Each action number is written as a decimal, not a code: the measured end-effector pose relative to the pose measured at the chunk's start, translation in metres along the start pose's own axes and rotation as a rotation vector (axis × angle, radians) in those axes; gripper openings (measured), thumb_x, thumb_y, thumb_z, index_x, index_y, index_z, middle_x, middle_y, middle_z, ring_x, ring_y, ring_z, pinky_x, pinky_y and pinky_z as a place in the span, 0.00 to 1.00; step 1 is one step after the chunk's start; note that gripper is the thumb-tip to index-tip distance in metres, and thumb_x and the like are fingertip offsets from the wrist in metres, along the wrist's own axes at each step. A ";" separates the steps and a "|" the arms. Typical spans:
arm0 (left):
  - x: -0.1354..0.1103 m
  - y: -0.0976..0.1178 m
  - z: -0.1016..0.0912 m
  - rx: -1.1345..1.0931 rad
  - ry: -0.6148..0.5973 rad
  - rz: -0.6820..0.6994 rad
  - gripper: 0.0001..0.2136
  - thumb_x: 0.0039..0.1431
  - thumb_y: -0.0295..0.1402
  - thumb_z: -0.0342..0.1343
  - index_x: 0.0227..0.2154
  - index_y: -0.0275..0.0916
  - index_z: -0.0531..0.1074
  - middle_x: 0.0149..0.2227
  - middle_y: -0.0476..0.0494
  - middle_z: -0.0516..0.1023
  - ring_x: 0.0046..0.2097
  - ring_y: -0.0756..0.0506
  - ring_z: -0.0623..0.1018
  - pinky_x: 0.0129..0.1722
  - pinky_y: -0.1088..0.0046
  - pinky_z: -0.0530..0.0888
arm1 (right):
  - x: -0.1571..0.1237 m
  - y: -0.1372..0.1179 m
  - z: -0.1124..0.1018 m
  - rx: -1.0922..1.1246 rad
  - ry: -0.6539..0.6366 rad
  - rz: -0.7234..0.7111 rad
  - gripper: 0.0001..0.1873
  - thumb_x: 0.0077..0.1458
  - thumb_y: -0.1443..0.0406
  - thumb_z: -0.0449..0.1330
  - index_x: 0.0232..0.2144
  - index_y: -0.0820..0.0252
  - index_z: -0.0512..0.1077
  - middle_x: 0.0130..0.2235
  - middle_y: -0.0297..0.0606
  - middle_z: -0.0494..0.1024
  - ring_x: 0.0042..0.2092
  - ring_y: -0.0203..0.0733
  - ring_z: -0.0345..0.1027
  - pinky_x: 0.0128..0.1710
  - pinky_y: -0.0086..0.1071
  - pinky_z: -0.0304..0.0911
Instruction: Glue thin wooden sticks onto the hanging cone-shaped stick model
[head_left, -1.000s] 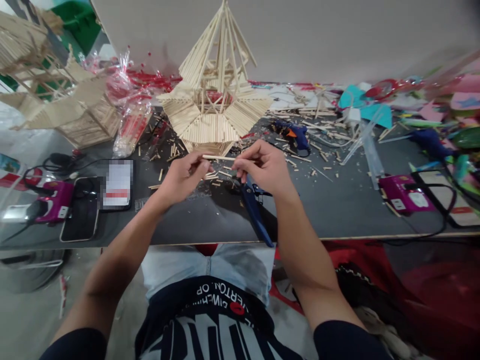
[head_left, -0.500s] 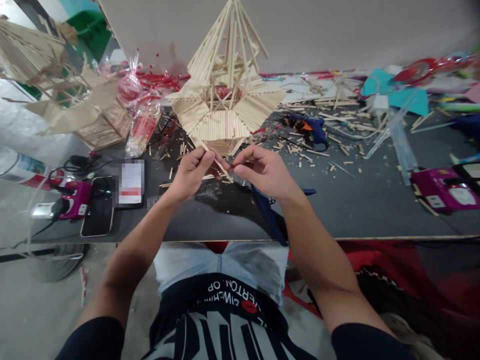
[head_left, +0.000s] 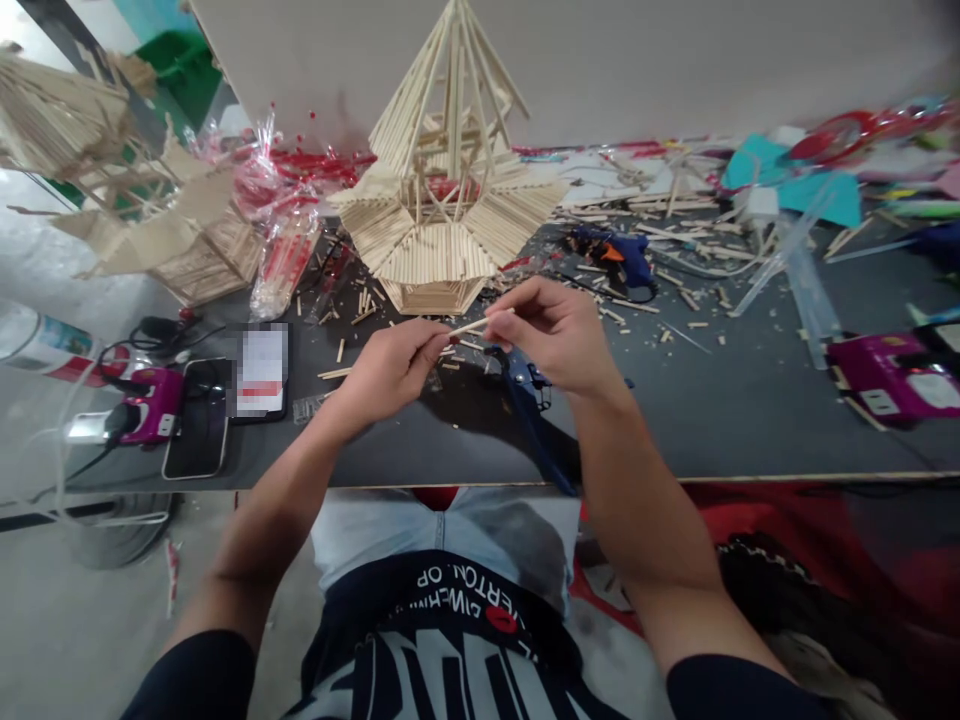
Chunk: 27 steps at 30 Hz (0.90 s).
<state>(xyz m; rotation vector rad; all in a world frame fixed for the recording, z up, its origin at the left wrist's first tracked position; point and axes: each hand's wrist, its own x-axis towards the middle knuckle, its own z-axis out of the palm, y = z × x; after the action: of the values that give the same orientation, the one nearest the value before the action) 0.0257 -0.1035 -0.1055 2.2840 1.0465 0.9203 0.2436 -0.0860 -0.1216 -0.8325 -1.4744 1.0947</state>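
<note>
Between my two hands a thin wooden stick (head_left: 471,327) lies nearly level above the table. My left hand (head_left: 397,368) pinches its left end, and the fingers of my right hand (head_left: 551,335) are closed on the other end. Just beyond them stands a tower-shaped model built of wooden sticks (head_left: 431,250), with a pointed roof and flared panels. Below my right hand a pair of blue-handled pliers (head_left: 529,405) lies on the dark table, partly covered by the hand.
Cut stick pieces (head_left: 675,290) and a blue glue gun (head_left: 634,262) lie at the right. Further right is a purple power box (head_left: 892,378). Two phones (head_left: 196,420) and another purple box (head_left: 154,400) are at the left, below a second stick model (head_left: 180,240).
The stick has turned from a steep slant to nearly level. My hands have moved slightly apart, and my right hand now grips the stick's right end.
</note>
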 end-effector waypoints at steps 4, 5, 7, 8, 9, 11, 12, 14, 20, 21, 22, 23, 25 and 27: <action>-0.005 0.002 -0.004 0.144 0.136 0.110 0.10 0.72 0.30 0.50 0.47 0.36 0.76 0.41 0.42 0.83 0.43 0.49 0.81 0.44 0.75 0.75 | 0.000 0.000 -0.007 0.056 0.056 -0.082 0.12 0.55 0.55 0.70 0.31 0.54 0.74 0.25 0.30 0.78 0.23 0.32 0.68 0.22 0.30 0.64; -0.005 0.001 -0.004 0.180 0.174 0.134 0.10 0.72 0.30 0.51 0.47 0.36 0.76 0.41 0.42 0.83 0.43 0.50 0.81 0.44 0.75 0.75 | 0.000 0.001 -0.008 0.062 0.076 -0.100 0.12 0.56 0.55 0.70 0.31 0.54 0.74 0.25 0.30 0.78 0.23 0.32 0.68 0.23 0.30 0.65; -0.005 -0.004 -0.005 0.258 0.261 0.193 0.08 0.71 0.30 0.52 0.46 0.37 0.76 0.41 0.43 0.83 0.42 0.50 0.82 0.42 0.76 0.75 | 0.000 0.002 -0.009 0.048 0.117 -0.115 0.11 0.56 0.55 0.70 0.32 0.53 0.75 0.26 0.30 0.78 0.25 0.33 0.71 0.25 0.30 0.67; -0.005 -0.006 -0.005 0.292 0.308 0.222 0.08 0.71 0.29 0.53 0.46 0.37 0.76 0.40 0.43 0.83 0.41 0.51 0.82 0.41 0.77 0.75 | 0.000 0.002 -0.010 0.031 0.133 -0.113 0.12 0.56 0.54 0.70 0.32 0.53 0.75 0.26 0.30 0.78 0.26 0.33 0.72 0.26 0.31 0.69; -0.005 -0.008 -0.005 0.318 0.345 0.248 0.07 0.70 0.29 0.54 0.45 0.37 0.76 0.39 0.44 0.83 0.40 0.51 0.82 0.40 0.77 0.75 | 0.000 0.003 -0.010 0.013 0.142 -0.110 0.12 0.55 0.54 0.70 0.31 0.53 0.75 0.26 0.30 0.78 0.27 0.34 0.73 0.28 0.31 0.70; -0.004 -0.011 -0.004 0.346 0.380 0.279 0.07 0.70 0.29 0.54 0.46 0.38 0.76 0.39 0.44 0.84 0.39 0.51 0.82 0.39 0.78 0.76 | 0.000 0.002 -0.011 -0.016 0.151 -0.113 0.14 0.54 0.52 0.70 0.30 0.53 0.73 0.26 0.30 0.77 0.26 0.34 0.73 0.27 0.31 0.70; -0.004 -0.011 -0.003 0.350 0.393 0.290 0.07 0.70 0.29 0.55 0.46 0.38 0.76 0.39 0.45 0.84 0.39 0.51 0.82 0.39 0.78 0.76 | 0.000 0.002 -0.011 -0.023 0.151 -0.119 0.16 0.54 0.51 0.70 0.29 0.52 0.73 0.25 0.30 0.77 0.26 0.34 0.72 0.27 0.31 0.70; -0.004 -0.011 -0.002 0.343 0.436 0.320 0.06 0.70 0.29 0.55 0.45 0.39 0.76 0.38 0.46 0.84 0.38 0.52 0.83 0.39 0.79 0.77 | 0.000 0.001 -0.011 -0.029 0.144 -0.134 0.17 0.54 0.50 0.70 0.28 0.52 0.72 0.24 0.30 0.76 0.25 0.34 0.71 0.26 0.32 0.69; -0.005 -0.011 0.002 0.351 0.489 0.354 0.06 0.68 0.29 0.58 0.45 0.39 0.77 0.37 0.46 0.84 0.37 0.53 0.82 0.38 0.80 0.77 | 0.001 -0.003 -0.012 -0.021 0.117 -0.172 0.16 0.55 0.50 0.69 0.27 0.52 0.73 0.22 0.31 0.75 0.24 0.34 0.68 0.24 0.32 0.66; -0.005 -0.011 0.002 0.362 0.488 0.344 0.06 0.68 0.29 0.58 0.45 0.39 0.77 0.37 0.46 0.84 0.37 0.52 0.82 0.38 0.80 0.77 | 0.001 -0.003 -0.012 -0.027 0.122 -0.167 0.16 0.55 0.50 0.69 0.27 0.52 0.73 0.22 0.31 0.75 0.24 0.34 0.68 0.24 0.31 0.66; -0.005 -0.012 0.002 0.373 0.489 0.340 0.06 0.69 0.30 0.57 0.45 0.39 0.77 0.37 0.46 0.84 0.36 0.52 0.82 0.37 0.80 0.77 | 0.001 -0.003 -0.012 -0.036 0.129 -0.155 0.17 0.54 0.49 0.69 0.27 0.52 0.73 0.22 0.31 0.75 0.24 0.34 0.68 0.24 0.31 0.67; -0.005 -0.012 0.001 0.381 0.492 0.344 0.06 0.69 0.30 0.58 0.45 0.39 0.77 0.37 0.46 0.84 0.36 0.52 0.82 0.37 0.80 0.78 | 0.001 -0.004 -0.012 -0.046 0.134 -0.140 0.18 0.54 0.48 0.69 0.27 0.52 0.72 0.22 0.31 0.76 0.23 0.34 0.68 0.24 0.31 0.67; -0.004 -0.012 0.000 0.386 0.507 0.366 0.06 0.68 0.29 0.58 0.44 0.39 0.77 0.36 0.46 0.84 0.35 0.52 0.82 0.37 0.80 0.77 | 0.001 -0.004 -0.012 -0.062 0.141 -0.117 0.19 0.53 0.47 0.69 0.27 0.53 0.72 0.22 0.30 0.76 0.23 0.33 0.69 0.25 0.30 0.69; -0.002 -0.011 -0.001 0.373 0.537 0.395 0.06 0.67 0.27 0.59 0.44 0.39 0.78 0.36 0.47 0.84 0.35 0.53 0.82 0.37 0.80 0.77 | 0.001 -0.004 -0.012 -0.063 0.136 -0.106 0.19 0.52 0.47 0.70 0.28 0.53 0.73 0.22 0.30 0.76 0.24 0.33 0.70 0.25 0.29 0.70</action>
<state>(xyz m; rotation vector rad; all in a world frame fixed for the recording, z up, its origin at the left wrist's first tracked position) 0.0187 -0.0983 -0.1129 2.6838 1.0566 1.6927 0.2551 -0.0840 -0.1176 -0.8465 -1.4283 0.8993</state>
